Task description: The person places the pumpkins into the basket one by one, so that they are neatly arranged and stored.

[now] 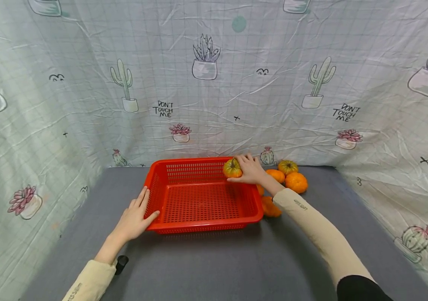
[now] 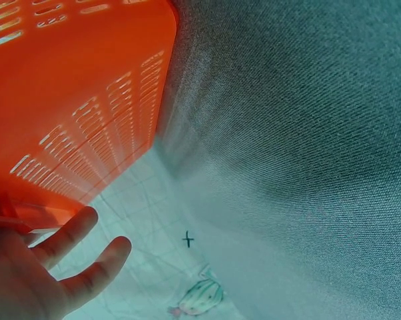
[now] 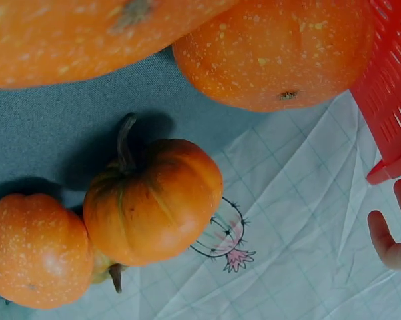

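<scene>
A red slotted plastic basket (image 1: 202,225) sits on the grey table. My left hand (image 1: 132,218) rests on its left rim, fingers straight along the side and thumb over the front left corner. In the left wrist view, two extended fingers (image 2: 107,260) show beside the basket's outer wall (image 2: 87,80). At the back right corner, my right hand (image 1: 250,170) holds a small yellow-green pumpkin (image 1: 231,169) above the basket. The right wrist view catches only a few fingertips (image 3: 382,233); the held pumpkin is out of sight there.
Right of the basket lie several small pumpkins: an orange one (image 1: 296,182), a yellow-green one (image 1: 287,167) and another orange one (image 1: 271,207), close to the basket wall. A stemmed orange pumpkin (image 3: 154,203) shows up close. Behind hangs a cactus-print cloth (image 1: 217,100).
</scene>
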Available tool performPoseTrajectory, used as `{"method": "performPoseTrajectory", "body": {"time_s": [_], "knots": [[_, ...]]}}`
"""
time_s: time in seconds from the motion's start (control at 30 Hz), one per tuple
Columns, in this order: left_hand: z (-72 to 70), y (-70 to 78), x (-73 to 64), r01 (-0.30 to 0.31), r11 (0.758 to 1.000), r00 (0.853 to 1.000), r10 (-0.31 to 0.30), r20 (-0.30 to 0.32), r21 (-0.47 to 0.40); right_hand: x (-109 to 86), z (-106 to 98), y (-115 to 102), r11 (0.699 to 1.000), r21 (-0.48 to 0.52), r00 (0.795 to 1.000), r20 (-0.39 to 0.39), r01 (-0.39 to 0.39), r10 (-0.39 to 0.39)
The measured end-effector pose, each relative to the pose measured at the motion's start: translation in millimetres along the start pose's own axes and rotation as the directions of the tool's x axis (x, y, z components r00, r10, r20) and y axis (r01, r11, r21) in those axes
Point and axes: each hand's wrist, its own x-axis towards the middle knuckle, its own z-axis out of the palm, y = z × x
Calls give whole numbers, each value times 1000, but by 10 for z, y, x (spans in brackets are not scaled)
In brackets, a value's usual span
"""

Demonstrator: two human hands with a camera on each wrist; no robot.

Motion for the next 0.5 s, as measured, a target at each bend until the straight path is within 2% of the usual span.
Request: {"method": "performPoseTrajectory", "body": {"time_s": [0.5], "knots": [[-16, 5, 8, 8, 1000, 1000, -8, 4, 2, 86, 85, -21, 1000, -31, 1000, 23, -2, 2]]}}
